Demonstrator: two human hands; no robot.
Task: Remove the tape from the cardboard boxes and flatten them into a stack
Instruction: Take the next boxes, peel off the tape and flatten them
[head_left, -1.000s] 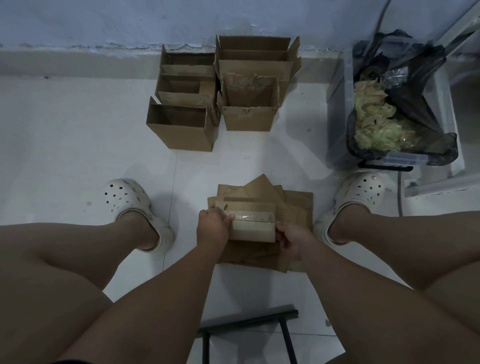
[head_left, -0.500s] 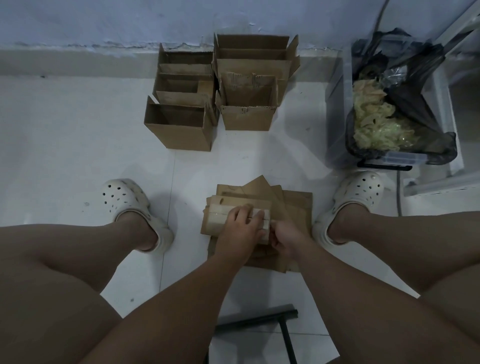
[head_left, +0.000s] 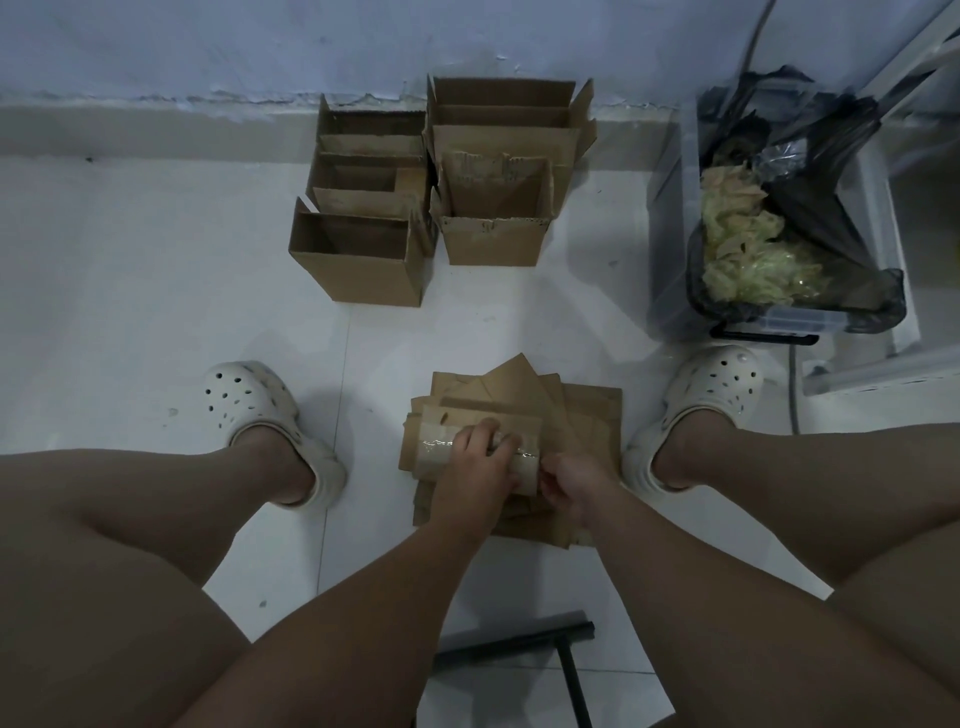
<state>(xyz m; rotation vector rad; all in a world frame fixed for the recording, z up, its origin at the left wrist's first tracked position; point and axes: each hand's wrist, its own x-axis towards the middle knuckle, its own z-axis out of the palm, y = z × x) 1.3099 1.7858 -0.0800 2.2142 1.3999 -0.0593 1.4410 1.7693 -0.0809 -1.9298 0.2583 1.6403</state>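
A small taped cardboard box (head_left: 431, 457) lies on a stack of flattened cardboard (head_left: 587, 415) on the floor between my feet. A shiny strip of clear tape (head_left: 436, 446) runs along its top. My left hand (head_left: 480, 462) lies over the right half of the box, fingers curled down on it. My right hand (head_left: 571, 486) is at the box's right end, fingertips pinching where the tape strip ends. Several open cardboard boxes (head_left: 363, 260) stand upright near the wall, a second group (head_left: 493, 239) beside them.
A clear bin lined with a black bag (head_left: 779, 306) at the right holds crumpled tape wads (head_left: 753, 254). White clogs (head_left: 249, 400) flank the stack on both sides. A black metal stool bar (head_left: 519, 644) lies below my arms. A white shelf frame stands far right.
My left hand slid from the box's left end across its top to the right half. The box shifted slightly left on the stack. My right hand stayed at the right end.
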